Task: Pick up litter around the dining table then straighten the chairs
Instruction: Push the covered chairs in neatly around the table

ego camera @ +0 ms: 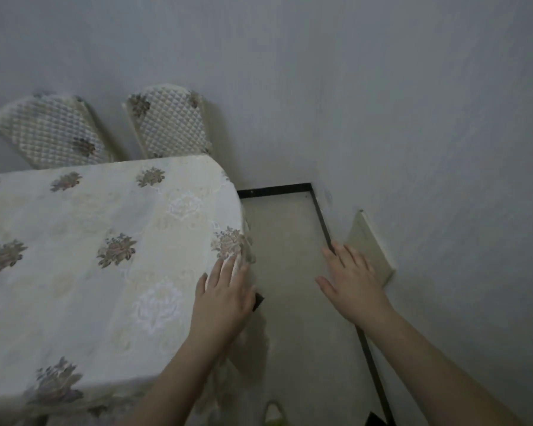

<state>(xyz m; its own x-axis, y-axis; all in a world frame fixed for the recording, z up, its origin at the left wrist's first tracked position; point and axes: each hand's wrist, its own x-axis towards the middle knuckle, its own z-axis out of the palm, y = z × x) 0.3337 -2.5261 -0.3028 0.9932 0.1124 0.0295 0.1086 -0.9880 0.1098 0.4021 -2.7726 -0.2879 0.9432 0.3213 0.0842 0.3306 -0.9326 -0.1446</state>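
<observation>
The dining table fills the left side under a cream cloth with flower prints. Two quilted chair backs stand against the wall behind it. My left hand lies with straight fingers over the table's right edge, on the cloth. A small dark object shows just under that hand; what it is I cannot tell. My right hand hovers flat over the floor beside the wall, fingers spread, holding nothing.
A narrow strip of beige floor runs between the table and the wall, edged by black skirting. A cream panel leans on the wall at right. A yellowish bag handle shows at the bottom.
</observation>
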